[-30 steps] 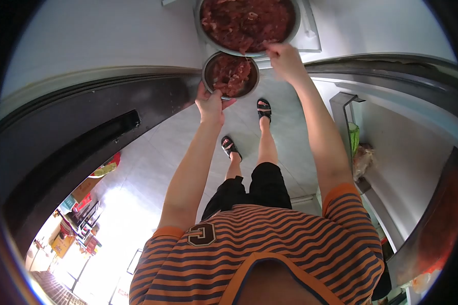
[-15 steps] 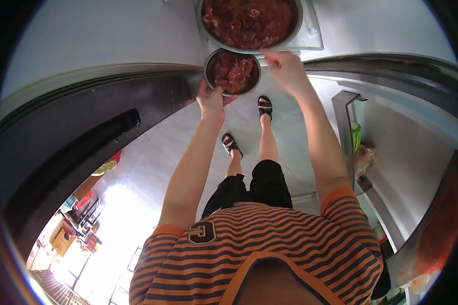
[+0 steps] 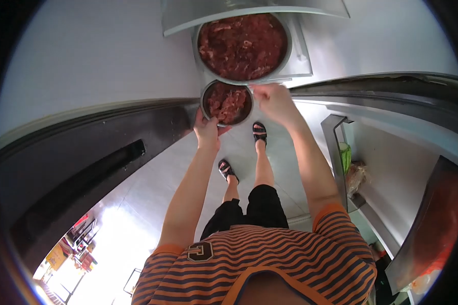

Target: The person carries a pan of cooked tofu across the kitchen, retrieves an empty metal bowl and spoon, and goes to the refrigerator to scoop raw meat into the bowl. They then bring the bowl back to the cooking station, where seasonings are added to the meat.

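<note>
A large round metal bowl [image 3: 289, 48] full of raw red meat [image 3: 244, 44] sits on a shelf inside the open fridge. Just below its front rim, my left hand [image 3: 207, 131] holds a smaller metal bowl [image 3: 250, 109] from beneath and the side. Pieces of meat [image 3: 228, 104] lie in that small bowl, with part of its inner wall showing. My right hand [image 3: 274, 99] is at the large bowl's near edge, right of the small bowl, its fingers closed together. Whatever its fingertips may hold is too small to make out.
Open fridge doors flank me, a dark one [image 3: 86, 188] at left and one with a bin [image 3: 336, 152] at right holding a green item [image 3: 345, 156] and a plastic bag [image 3: 358, 178]. A clear shelf edge [image 3: 254, 10] overhangs the large bowl. My sandalled feet stand on the tiled floor.
The view has tilted upward, so both bowls appear lower and a shelf edge shows above. My right hand has come away from the meat in the large bowl to its near rim.
</note>
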{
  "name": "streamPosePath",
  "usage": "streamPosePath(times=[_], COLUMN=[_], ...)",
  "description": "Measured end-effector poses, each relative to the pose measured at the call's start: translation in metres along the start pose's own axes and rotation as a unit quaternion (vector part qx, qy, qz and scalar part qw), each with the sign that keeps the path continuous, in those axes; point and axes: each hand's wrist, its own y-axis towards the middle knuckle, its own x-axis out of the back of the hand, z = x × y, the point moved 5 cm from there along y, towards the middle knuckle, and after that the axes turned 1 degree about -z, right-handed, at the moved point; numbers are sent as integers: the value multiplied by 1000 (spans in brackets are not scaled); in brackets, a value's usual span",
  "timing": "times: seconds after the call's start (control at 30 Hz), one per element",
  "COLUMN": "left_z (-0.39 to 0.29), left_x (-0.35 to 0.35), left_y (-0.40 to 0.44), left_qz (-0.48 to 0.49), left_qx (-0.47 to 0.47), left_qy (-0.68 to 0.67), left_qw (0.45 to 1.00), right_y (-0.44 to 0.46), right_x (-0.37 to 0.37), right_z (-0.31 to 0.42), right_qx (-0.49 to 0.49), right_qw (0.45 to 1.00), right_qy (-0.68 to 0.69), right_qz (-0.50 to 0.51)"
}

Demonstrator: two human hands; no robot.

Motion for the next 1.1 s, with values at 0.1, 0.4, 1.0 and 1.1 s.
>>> streamPosePath(times=[0.1, 0.4, 1.0, 1.1], left_z=[-1, -7, -6, -8], left_x=[1, -2, 1, 0], left_y=[1, -6, -9, -10], left_qz=[16, 21, 24, 36], left_qx=[-1, -1, -10, -12], left_qy=[-2, 3, 9, 1], left_qw=[1000, 1000, 1000, 999], right_y=[56, 156, 102, 105], right_x=[37, 27, 52, 39], right_z=[-34, -60, -69, -84], right_qx=[-83, -145, -157, -227], right_qw=[983, 975, 986, 970], right_qy=[-9, -51, -33, 81], right_qz=[-167, -160, -46, -23])
